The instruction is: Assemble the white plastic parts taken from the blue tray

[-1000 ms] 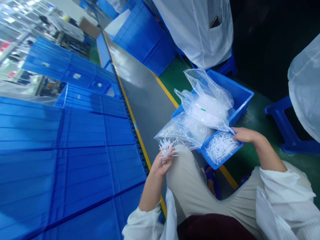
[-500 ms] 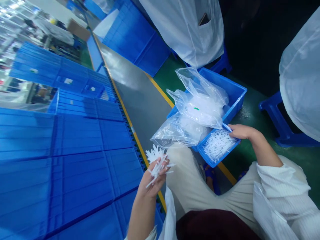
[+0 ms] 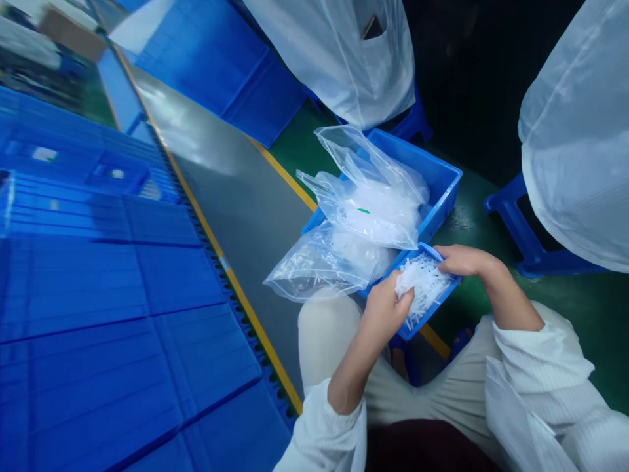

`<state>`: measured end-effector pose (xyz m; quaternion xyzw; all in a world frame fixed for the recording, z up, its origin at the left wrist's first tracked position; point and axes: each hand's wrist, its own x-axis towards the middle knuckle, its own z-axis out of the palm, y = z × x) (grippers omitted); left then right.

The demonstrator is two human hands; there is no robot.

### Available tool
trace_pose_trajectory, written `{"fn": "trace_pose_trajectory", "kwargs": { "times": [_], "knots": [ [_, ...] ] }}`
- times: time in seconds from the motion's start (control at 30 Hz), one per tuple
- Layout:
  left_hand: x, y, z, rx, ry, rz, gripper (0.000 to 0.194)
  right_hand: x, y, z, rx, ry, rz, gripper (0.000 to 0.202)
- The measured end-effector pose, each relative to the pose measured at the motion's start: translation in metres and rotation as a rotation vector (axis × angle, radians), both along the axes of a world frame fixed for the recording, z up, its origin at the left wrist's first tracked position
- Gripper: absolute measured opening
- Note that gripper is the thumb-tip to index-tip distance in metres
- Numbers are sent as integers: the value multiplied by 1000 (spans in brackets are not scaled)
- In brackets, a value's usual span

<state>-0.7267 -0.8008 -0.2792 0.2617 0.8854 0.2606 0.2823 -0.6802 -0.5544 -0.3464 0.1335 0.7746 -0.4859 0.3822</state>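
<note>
My left hand [image 3: 388,308] is over the near left side of a small blue bin [image 3: 409,332], its fingers closed around a bunch of thin white strips [image 3: 405,278]. Many more loose white strips [image 3: 428,283] fill the bin below it. At the bin's right end, my right hand [image 3: 460,259] grips the rim, with its fingertips partly hidden. Clear plastic bags [image 3: 388,210] with white contents lie just beyond, on a larger blue crate [image 3: 445,190]. The small bin is against the near side of that crate, above my lap.
Stacked blue crates [image 3: 93,288] stand along the left, beside a grey walkway [image 3: 230,190] with yellow edge lines. Two people in white coats are in front, one near a blue stool [image 3: 515,216]. Another big blue crate [image 3: 221,59] stands at the upper left.
My left hand has moved right with its bunch of white strips, from beside my knee to the small bin. My right hand keeps its grip on the rim. The view has turned slightly right.
</note>
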Motion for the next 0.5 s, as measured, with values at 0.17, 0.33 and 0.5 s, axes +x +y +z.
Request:
{"fn": "trace_pose_trajectory", "kwargs": {
  "times": [0.17, 0.33, 0.5],
  "knots": [
    [2, 0, -20, -174, 88, -129, 26, 4, -1, 5, 16, 6, 18, 41],
    [12, 5, -23, -235, 82, -129, 36, 5, -2, 8, 7, -28, 8, 39],
    [16, 5, -22, -212, 89, -135, 43, 5, 0, 5, 40, 14, 29, 43]
  ]
}}
